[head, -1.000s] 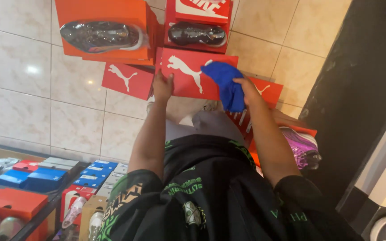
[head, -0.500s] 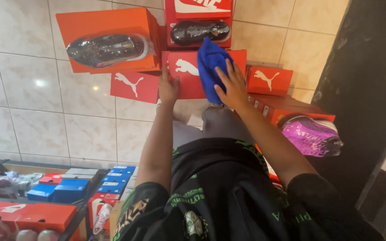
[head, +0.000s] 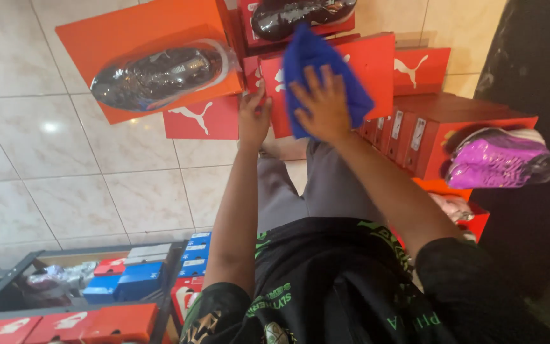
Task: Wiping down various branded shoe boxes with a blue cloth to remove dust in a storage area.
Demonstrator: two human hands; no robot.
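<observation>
Right hand [head: 327,105] presses blue cloth [head: 313,60] on red box [head: 370,67].

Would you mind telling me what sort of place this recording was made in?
Most likely a shoe shop or its stockroom. Red shoe boxes are stacked on the tiled floor, plastic-wrapped shoes lie on top of some: a dark one, a purple one. More boxes fill a metal shelf. The right hand presses a blue cloth on a box.
</observation>
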